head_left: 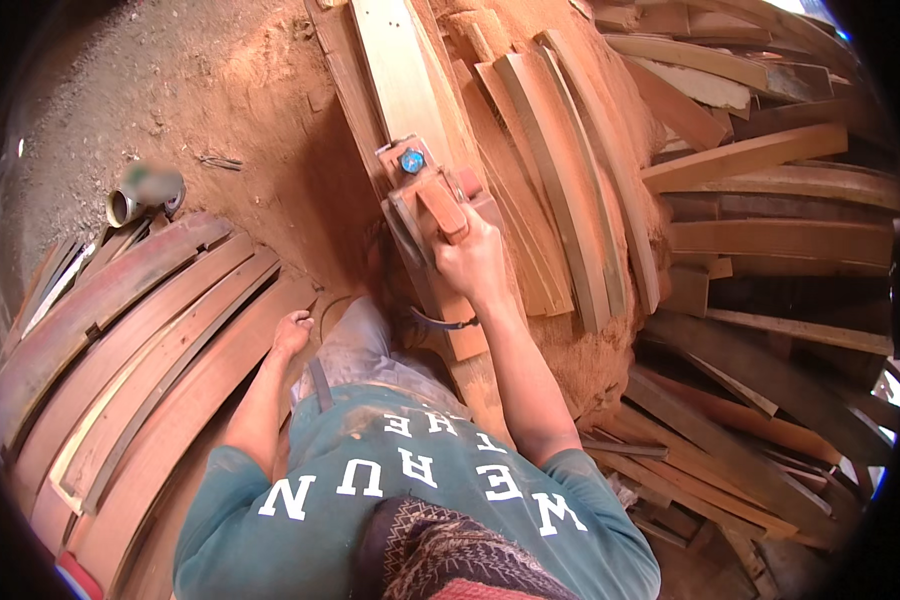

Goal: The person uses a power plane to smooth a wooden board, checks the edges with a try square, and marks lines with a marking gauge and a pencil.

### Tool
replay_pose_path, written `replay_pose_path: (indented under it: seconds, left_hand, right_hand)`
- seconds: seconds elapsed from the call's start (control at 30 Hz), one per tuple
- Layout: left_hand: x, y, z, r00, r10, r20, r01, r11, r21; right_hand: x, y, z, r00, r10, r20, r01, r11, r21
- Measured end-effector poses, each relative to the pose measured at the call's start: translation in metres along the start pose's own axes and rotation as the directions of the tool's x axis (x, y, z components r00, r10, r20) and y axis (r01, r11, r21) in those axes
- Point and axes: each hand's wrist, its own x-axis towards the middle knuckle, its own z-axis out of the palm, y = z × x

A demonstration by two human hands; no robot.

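My right hand (470, 262) is wrapped round the rear handle of a dusty electric hand planer (417, 213) with a blue front knob (411, 161). The planer rests on a long, pale wooden board (400, 75) that runs away from my body. Under the right wrist, a dark cord (440, 322) trails from the tool. Beside my left thigh hangs my left hand (292, 332), its fingers curled closed. A thin dark strand (320, 305) shows near these fingers; I cannot tell whether they grip it.
Curved wooden planks (140, 345) lie stacked at my left, with a pale cylindrical object (142, 195) beyond them. Right of the board, wood strips (560, 190) lie on heaped sawdust (630, 150). Farther right is a large pile of rough timber (780, 240). Dusty ground (200, 90) stretches far left.
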Motion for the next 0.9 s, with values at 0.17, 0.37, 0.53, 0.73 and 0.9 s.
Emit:
replay_pose_path:
  seconds: [0.17, 0.37, 0.53, 0.73, 0.9]
  left_hand:
    - [0.037, 0.045, -0.037, 0.996, 0.065, -0.056, -0.064, 0.998, 0.006]
    - [0.042, 0.039, -0.063, 0.999, -0.029, -0.025, 0.029, 0.999, -0.023]
    - [0.051, 0.056, -0.075, 0.996, -0.093, -0.016, 0.092, 0.995, -0.031]
    - [0.068, 0.067, -0.081, 0.996, -0.088, -0.011, 0.087, 0.994, -0.067]
    - [0.076, 0.076, -0.079, 0.996, -0.083, -0.013, 0.081, 0.993, -0.09]
  right_hand:
    - [0.099, -0.047, 0.017, 1.0, -0.028, -0.012, 0.027, 0.996, -0.084]
    - [0.171, -0.094, 0.035, 1.0, -0.002, 0.025, 0.003, 1.0, -0.019]
    - [0.23, -0.118, 0.049, 0.999, -0.012, 0.038, 0.013, 0.999, -0.031]
    - [0.287, -0.144, 0.063, 0.996, -0.084, 0.027, 0.086, 0.991, -0.1]
    - [0.334, -0.159, 0.074, 0.993, -0.101, 0.064, 0.109, 0.986, -0.13]
